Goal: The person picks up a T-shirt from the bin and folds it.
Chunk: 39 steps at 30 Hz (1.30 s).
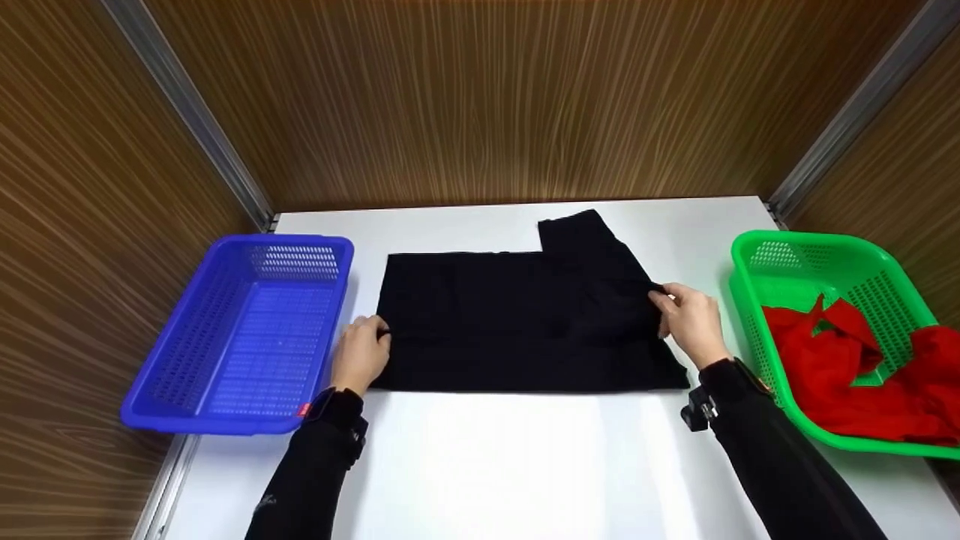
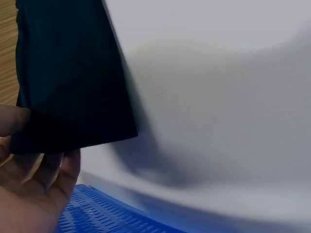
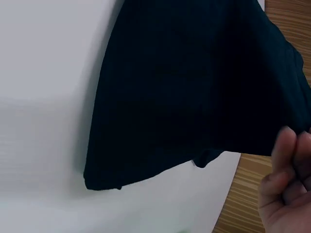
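A black short-sleeved shirt (image 1: pixel 517 322) lies folded lengthwise on the white table, one sleeve (image 1: pixel 577 231) sticking out toward the back wall. My left hand (image 1: pixel 361 352) pinches its left end, thumb on one face and fingers beneath in the left wrist view, where the cloth (image 2: pixel 73 77) is lifted slightly off the table. At the other end my right hand (image 1: pixel 691 319) pinches the shirt's edge below the sleeve. In the right wrist view the fingertips (image 3: pixel 286 138) hold the raised cloth (image 3: pixel 170 97), while its lower corner hangs near the table.
Left of the shirt stands a blue plastic basket (image 1: pixel 341 300) with nothing inside. A green basket (image 1: pixel 750 300) at the right holds red cloth (image 1: pixel 847 375). Wood-grain panels (image 1: pixel 480 105) enclose the white table (image 1: pixel 495 465) at the back and sides.
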Each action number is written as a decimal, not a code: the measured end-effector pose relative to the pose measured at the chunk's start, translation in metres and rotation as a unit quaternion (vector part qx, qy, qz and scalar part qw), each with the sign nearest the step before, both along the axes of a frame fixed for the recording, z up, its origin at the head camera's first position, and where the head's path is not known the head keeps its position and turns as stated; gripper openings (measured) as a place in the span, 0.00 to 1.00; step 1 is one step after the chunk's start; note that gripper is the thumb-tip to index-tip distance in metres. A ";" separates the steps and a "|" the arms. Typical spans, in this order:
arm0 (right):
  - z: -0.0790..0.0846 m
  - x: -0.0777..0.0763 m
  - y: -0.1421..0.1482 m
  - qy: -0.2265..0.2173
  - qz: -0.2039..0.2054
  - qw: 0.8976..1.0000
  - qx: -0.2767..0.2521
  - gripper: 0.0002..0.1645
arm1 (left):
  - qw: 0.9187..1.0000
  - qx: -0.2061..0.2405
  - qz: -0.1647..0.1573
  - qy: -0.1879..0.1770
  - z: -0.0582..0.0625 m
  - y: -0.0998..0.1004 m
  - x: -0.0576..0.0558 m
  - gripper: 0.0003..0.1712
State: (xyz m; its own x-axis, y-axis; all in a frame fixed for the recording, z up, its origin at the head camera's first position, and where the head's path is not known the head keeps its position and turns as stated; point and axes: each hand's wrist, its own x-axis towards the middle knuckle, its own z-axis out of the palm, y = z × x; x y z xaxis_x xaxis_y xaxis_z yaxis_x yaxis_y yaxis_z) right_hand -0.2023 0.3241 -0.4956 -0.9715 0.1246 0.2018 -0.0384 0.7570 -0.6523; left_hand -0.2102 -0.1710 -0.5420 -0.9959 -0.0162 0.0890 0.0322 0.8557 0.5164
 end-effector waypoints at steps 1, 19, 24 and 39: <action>-0.001 -0.001 0.000 -0.014 0.000 1.000 -0.016 0.12 | 1.000 -0.008 0.004 0.007 -0.001 0.000 0.000 0.05; -0.053 0.022 0.003 -0.078 0.096 0.992 0.016 0.24 | 0.992 -0.098 -0.069 0.050 -0.020 0.025 0.013 0.17; -0.079 0.046 0.008 -0.036 0.185 0.973 0.130 0.21 | 0.976 -0.131 -0.170 0.039 -0.033 0.027 0.025 0.14; -0.092 0.071 0.015 0.053 0.176 0.945 0.272 0.31 | 0.954 -0.148 -0.259 0.040 -0.029 0.016 0.042 0.07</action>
State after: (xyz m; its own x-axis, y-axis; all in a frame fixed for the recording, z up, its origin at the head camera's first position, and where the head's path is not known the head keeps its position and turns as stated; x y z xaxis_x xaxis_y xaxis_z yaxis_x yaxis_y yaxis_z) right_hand -0.1318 0.3386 -0.5873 -0.9044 -0.3516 0.2418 -0.3927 0.9075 -0.1489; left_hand -0.1680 -0.1554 -0.5709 -0.8530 0.5141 0.0898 0.5199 0.8221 0.2321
